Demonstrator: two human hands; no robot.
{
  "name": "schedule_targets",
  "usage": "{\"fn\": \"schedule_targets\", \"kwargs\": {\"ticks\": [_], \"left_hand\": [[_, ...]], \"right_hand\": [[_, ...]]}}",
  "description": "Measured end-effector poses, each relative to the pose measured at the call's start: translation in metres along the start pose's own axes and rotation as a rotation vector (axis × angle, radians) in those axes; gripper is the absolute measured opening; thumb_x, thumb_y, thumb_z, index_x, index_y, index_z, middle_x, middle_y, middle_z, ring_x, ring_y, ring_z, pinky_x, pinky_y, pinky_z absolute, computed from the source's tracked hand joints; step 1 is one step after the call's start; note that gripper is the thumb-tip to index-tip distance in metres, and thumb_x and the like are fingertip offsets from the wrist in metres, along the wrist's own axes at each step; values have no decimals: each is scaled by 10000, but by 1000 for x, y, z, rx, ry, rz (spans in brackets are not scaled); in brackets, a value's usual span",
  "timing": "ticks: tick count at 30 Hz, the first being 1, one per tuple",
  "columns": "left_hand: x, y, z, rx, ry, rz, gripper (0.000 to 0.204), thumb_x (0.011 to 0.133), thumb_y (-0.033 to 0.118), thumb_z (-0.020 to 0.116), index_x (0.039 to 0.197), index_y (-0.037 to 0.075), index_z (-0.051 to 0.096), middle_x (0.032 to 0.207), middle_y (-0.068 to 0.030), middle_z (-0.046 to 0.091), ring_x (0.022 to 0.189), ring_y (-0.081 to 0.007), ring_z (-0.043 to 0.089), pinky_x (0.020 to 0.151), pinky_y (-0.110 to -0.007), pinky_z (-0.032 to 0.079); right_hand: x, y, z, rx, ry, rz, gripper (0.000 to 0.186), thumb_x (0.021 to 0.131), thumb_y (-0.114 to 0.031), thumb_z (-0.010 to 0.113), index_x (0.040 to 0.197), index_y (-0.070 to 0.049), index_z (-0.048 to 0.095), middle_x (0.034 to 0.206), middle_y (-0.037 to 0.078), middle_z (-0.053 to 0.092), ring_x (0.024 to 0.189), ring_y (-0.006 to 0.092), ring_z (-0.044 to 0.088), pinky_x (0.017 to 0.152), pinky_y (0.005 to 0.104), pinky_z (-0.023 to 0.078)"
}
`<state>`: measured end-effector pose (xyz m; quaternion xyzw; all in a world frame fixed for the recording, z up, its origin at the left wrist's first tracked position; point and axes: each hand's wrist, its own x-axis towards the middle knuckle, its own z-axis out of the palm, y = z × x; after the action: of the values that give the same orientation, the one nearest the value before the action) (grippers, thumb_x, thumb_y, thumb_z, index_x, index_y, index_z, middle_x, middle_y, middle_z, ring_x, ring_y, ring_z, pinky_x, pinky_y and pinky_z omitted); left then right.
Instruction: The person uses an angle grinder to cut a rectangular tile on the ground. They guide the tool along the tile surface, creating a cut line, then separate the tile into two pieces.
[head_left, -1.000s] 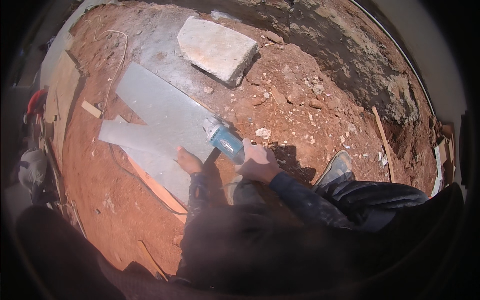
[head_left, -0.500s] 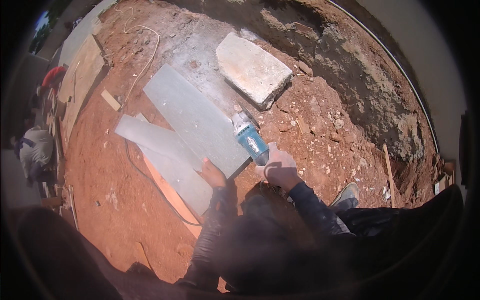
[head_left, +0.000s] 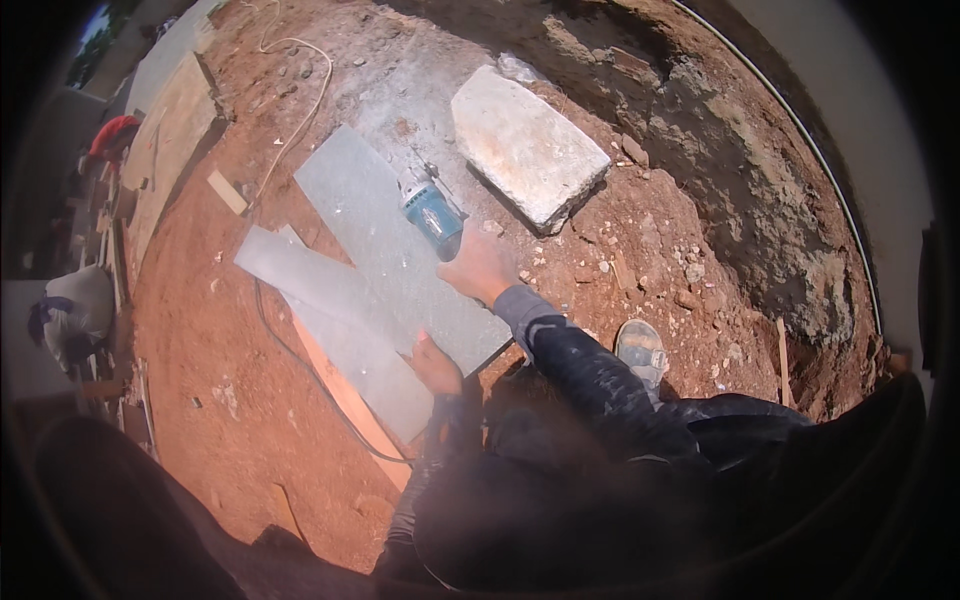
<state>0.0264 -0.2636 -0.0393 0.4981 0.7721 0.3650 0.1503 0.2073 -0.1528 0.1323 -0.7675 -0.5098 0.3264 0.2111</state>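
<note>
My right hand (head_left: 482, 264) is wrapped round the body of a teal angle grinder (head_left: 434, 213). The grinder is over the right side of a long grey stone slab (head_left: 365, 215), its metal head pointing away from me; its disc is hard to make out. My left hand (head_left: 436, 366) lies low at the slab's near left edge, beside a second, narrower grey slab (head_left: 330, 300). Its fingers look stretched out, partly hidden, with nothing seen in them. Another pale piece and an orange board (head_left: 345, 400) lie partly under the narrow slab.
A thick whitish stone block (head_left: 525, 145) lies beyond the slab, near a dug earth bank (head_left: 720, 170). A dark cable (head_left: 300, 355) runs left of the slabs; a pale cord (head_left: 300, 125) lies farther off. My shoe (head_left: 641, 350) stands on rubble. People work at far left.
My right hand has carried the grinder left and away, from the slab's right edge to over its surface. My right foot has shifted left and farther forward. My left hand has barely moved.
</note>
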Motion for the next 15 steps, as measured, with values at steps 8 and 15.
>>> {"fn": "schedule_targets", "kwargs": {"ticks": [8,15], "left_hand": [[-3,16,-15,-99,-58,-105,490,1065,355,462,720,6,453,654,-11,379,659,-130,348,605,-335,339],[-9,37,-25,-197,-109,-272,423,1065,332,457,770,28,470,741,-2,410,712,-128,373,637,-317,332]], "right_hand": [[92,-49,27,65,-133,-13,698,735,-268,742,1296,48,473,1098,234,681,1036,363,686,901,445,541],[140,-66,50,96,-183,-20,571,750,-244,707,1211,25,504,1087,221,686,1049,360,678,912,436,532]]}}
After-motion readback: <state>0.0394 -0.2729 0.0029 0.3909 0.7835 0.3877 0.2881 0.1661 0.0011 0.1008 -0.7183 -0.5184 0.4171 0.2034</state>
